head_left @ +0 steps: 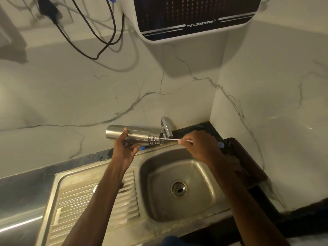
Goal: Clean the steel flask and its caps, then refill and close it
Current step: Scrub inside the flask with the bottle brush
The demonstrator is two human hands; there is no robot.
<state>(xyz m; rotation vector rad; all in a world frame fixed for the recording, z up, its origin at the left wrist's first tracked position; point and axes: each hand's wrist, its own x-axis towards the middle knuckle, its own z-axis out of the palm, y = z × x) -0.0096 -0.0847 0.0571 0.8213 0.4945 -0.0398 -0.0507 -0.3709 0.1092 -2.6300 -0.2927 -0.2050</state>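
The left hand (124, 150) holds the cylindrical brushed-steel flask (138, 134) sideways above the back rim of the stainless-steel sink (156, 196). Its fingers are curled round the body, and the uncapped threaded mouth faces right. The right hand (200, 146) pinches a thin twisted-wire bottle brush (170, 139) at that mouth. If the bristles jam, the smooth flask could twist loose, or the wire could bend.
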